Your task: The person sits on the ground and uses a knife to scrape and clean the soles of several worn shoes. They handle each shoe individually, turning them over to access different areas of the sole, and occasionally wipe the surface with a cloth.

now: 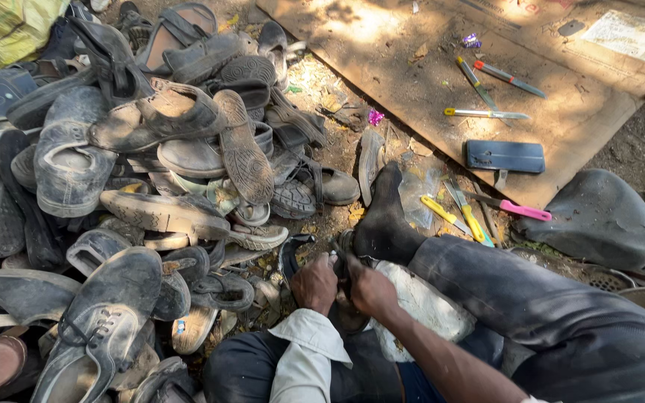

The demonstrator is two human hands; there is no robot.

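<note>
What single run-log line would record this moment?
left hand: gripping dark shoe piece | right hand: gripping same piece | left of hands: pile of worn shoes | cardboard: knives

A pale rectangular printed label (631,34) lies flat near the far right corner of the flattened cardboard sheet (412,67), whitish with faint grey print, partly in sun. Just left of it sits a small dark rounded sticker (570,27). A crumpled clear plastic wrapper (417,195) lies on the ground just off the cardboard's near edge. Two small shiny purple sweet wrappers show: one (471,40) on the cardboard toward its far edge, one (375,117) on the ground beside its left edge. A yellow-green plastic bag (10,27) fills the far left corner of the view.
</note>
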